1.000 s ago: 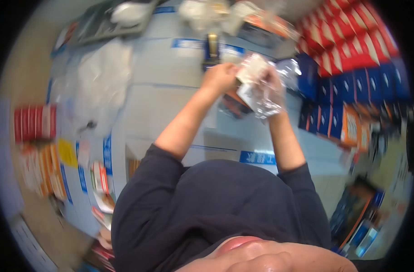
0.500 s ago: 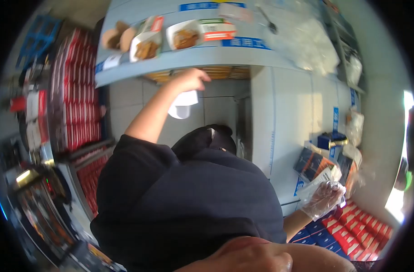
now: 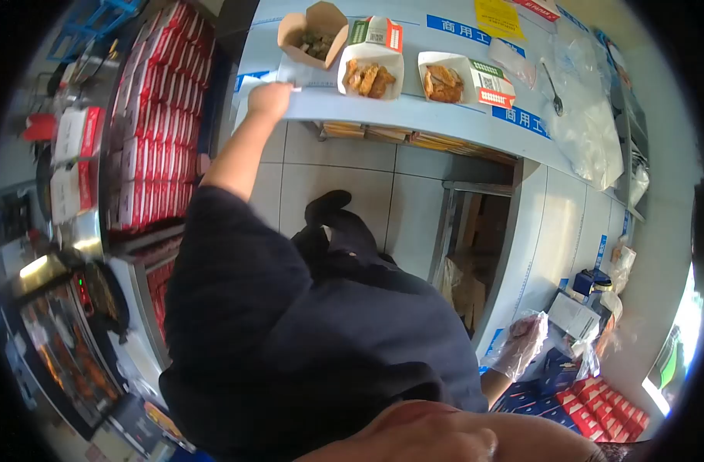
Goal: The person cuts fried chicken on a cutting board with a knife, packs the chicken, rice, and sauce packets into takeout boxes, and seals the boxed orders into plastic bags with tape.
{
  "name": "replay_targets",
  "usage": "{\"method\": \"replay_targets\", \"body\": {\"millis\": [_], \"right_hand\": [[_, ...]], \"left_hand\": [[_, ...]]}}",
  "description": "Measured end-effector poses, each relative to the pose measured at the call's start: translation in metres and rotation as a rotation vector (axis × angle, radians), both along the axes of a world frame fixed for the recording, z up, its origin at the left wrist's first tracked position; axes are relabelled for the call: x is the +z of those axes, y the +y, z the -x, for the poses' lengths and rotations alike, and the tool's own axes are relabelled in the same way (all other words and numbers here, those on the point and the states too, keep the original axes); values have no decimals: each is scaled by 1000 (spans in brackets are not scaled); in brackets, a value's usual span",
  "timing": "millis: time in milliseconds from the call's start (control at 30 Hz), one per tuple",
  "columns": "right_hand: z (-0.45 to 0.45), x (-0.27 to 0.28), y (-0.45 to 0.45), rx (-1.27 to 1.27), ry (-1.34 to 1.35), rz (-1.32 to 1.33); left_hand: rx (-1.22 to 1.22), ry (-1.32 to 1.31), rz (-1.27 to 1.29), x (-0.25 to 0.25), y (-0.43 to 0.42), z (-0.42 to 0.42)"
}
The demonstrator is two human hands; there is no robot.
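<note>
My left hand (image 3: 269, 100), bare and closed, is at the counter's front edge, with a bit of white paper slip (image 3: 296, 89) showing at its fingertips. The rest of the slip is hard to make out. Just beyond stands an open brown carton (image 3: 313, 35) of dark chopped food. To its right sit two open white paper boxes, one with fried pieces (image 3: 370, 79) and one with browned pieces (image 3: 443, 83). Low on the right, my right hand (image 3: 525, 339) wears a clear plastic glove, fingers curled; whatever it holds is hidden.
A clear plastic bag (image 3: 587, 115) and a black spoon (image 3: 555, 96) lie on the counter (image 3: 414, 115). Stacked red and white cartons (image 3: 163, 131) stand at left, above a lit food case (image 3: 67, 354). Red packs (image 3: 602, 404) are stacked at lower right.
My left hand has moved left and up to the counter edge from over the floor, where it carried the white paper. The gloved right hand has shifted left. The view has turned.
</note>
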State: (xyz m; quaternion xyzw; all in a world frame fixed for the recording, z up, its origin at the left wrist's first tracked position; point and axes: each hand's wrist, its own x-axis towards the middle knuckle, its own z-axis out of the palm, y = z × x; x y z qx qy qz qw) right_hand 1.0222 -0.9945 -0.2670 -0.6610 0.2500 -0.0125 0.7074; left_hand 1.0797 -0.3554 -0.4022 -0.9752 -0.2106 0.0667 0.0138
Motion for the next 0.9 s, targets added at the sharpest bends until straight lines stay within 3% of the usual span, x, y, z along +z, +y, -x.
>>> {"method": "replay_targets", "body": {"millis": [100,167,200,233,300,400,467,533,567,600,633,733,767,800,900], "right_hand": [[11,3,54,32,24,73],[0,7,117,-225,135,199],[-6,36,174,-125,217,147],[-10,26,185,-74,142,90],[-15,20,208,174,48,487],[-23,33,247,186,78,355],[-19,26,251,178,167,439],[-12,15,262,180,29,367],[-13,26,277,97,141,112],[-13,23,280,221,101,327],[-12,22,282,215,143,287],[-10,16,283,218,230,257],[-6,13,278,220,231,299],[0,14,272,315,217,444],[33,-3,245,326,247,381]], "left_hand": [[-133,50,7,19,-29,26],[-144,-36,124,15,-27,47],[-162,-77,192,19,-25,51],[-179,-122,256,22,-19,53],[-203,-67,321,17,-2,50],[-266,7,395,19,12,42],[-281,69,445,34,14,35],[-236,31,498,39,23,27],[-211,2,548,39,26,23],[-163,36,549,39,30,17],[-145,33,563,33,34,20],[-112,-372,473,19,31,18],[-156,-384,472,25,29,17],[-96,-331,470,33,26,16],[-39,45,493,21,34,9]]}}
